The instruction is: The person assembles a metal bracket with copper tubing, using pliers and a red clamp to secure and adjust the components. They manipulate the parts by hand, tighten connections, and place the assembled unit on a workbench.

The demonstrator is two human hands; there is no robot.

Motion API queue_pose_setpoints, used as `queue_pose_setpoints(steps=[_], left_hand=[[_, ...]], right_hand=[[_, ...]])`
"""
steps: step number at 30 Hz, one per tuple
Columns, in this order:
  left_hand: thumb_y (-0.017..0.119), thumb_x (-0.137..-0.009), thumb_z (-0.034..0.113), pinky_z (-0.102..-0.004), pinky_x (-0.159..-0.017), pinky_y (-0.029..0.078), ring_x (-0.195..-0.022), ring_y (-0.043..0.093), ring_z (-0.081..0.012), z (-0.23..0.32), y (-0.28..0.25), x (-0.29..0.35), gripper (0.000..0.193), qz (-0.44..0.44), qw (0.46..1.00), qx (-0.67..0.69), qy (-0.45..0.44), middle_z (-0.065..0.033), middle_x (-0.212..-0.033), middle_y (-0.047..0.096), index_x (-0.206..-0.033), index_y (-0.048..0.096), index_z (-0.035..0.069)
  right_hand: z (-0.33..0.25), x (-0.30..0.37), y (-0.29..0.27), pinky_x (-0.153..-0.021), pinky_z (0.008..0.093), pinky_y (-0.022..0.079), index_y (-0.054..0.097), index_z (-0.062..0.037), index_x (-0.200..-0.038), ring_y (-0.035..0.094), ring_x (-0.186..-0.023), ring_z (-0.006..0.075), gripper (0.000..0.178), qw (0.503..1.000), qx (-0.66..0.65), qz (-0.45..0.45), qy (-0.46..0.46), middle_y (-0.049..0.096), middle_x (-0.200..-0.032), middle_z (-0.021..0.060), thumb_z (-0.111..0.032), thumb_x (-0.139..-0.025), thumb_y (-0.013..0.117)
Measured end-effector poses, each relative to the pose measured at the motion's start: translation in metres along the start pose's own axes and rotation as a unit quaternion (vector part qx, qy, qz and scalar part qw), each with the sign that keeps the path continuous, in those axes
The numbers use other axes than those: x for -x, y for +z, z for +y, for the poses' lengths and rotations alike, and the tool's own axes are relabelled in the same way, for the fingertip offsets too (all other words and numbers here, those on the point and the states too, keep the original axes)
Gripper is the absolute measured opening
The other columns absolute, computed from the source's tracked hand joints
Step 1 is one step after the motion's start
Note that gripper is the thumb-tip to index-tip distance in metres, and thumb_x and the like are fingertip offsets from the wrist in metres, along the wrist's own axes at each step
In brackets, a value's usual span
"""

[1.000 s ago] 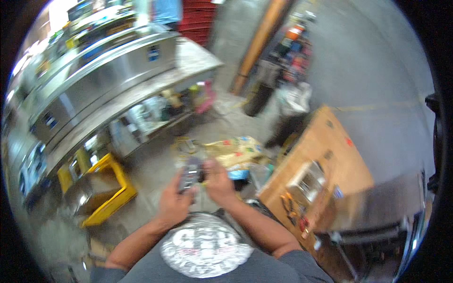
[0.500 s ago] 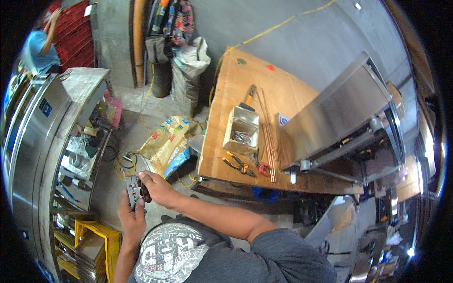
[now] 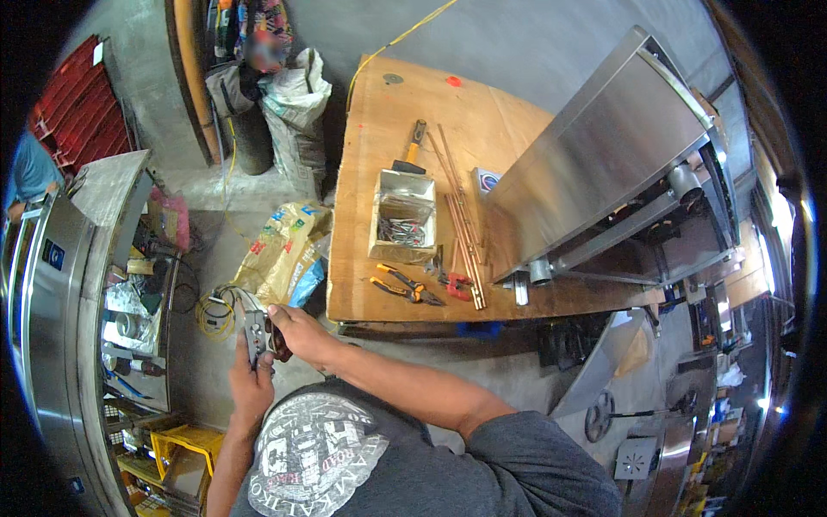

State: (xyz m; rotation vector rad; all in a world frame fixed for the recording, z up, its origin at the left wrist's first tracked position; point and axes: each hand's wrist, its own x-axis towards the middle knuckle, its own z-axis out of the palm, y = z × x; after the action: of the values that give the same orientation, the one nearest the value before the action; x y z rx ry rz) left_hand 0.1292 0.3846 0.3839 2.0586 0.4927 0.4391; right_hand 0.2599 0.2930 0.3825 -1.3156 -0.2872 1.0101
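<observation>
Left hand (image 3: pixel 250 385) is closed around a grey metal tool (image 3: pixel 255 333), held above the floor (image 3: pixel 203 349) left of the wooden counter (image 3: pixel 355 280); a dark piece (image 3: pixel 280 343) beside it is gripped by the right hand (image 3: pixel 300 332). On the counter, small metal parts (image 3: pixel 403 231) are contained in an open box (image 3: pixel 376 226). Farther out, brownish flat pieces (image 3: pixel 186 476) are framed by a yellow crate (image 3: pixel 186 437); the white sack's (image 3: pixel 297 112) contents are hidden.

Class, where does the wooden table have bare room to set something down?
Beyond the hammer and copper-coloured rods, toward the grey wall, the wooden table is mostly bare. A narrower strip runs between the open box and the table's left edge. That box, those rods, the pliers and steel unit crowd the near half.
</observation>
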Motion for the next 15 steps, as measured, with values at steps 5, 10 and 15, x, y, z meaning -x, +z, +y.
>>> queue_pose_setpoints(steps=[5,10,15], left_hand=[[0.054,-0.093,0.012,-0.0289,-0.051,0.047,-0.056,0.057,-0.0137,0.004,0.034,-0.026,0.053,-0.02,0.996,0.061,-0.066,-0.0082,-0.071,0.061,-0.139,0.035,-0.007],[0.053,-0.096,0.018,-0.026,-0.054,0.047,-0.061,0.058,-0.0139,0.03,0.039,-0.04,0.033,-0.012,0.935,0.291,-0.201,-0.0041,-0.074,0.057,-0.126,0.044,0.009],[0.049,-0.095,0.014,-0.0299,-0.056,0.049,-0.066,0.058,-0.0165,0.094,0.036,-0.066,0.032,0.046,0.901,0.354,-0.246,-0.0104,-0.086,0.063,-0.126,0.043,0.012]], right_hand=[[-0.027,-0.001,-0.044,-0.05,0.0326,0.043,0.057,-0.0006,-0.099,0.05,-0.053,0.0142,0.038,0.997,0.081,0.014,-0.003,0.053,-0.064,0.0039,-0.034,-0.102,0.039],[-0.073,0.039,-0.164,-0.075,0.0435,0.05,0.061,-0.0019,-0.11,0.065,-0.083,0.0322,0.04,0.902,0.421,0.042,-0.086,0.066,-0.096,0.0212,-0.037,-0.09,0.06],[-0.067,0.09,-0.314,-0.076,0.045,0.051,0.063,-0.0029,-0.097,0.065,-0.088,0.0359,0.041,0.768,0.616,0.167,0.058,0.066,-0.093,0.0193,-0.034,-0.072,0.074]])
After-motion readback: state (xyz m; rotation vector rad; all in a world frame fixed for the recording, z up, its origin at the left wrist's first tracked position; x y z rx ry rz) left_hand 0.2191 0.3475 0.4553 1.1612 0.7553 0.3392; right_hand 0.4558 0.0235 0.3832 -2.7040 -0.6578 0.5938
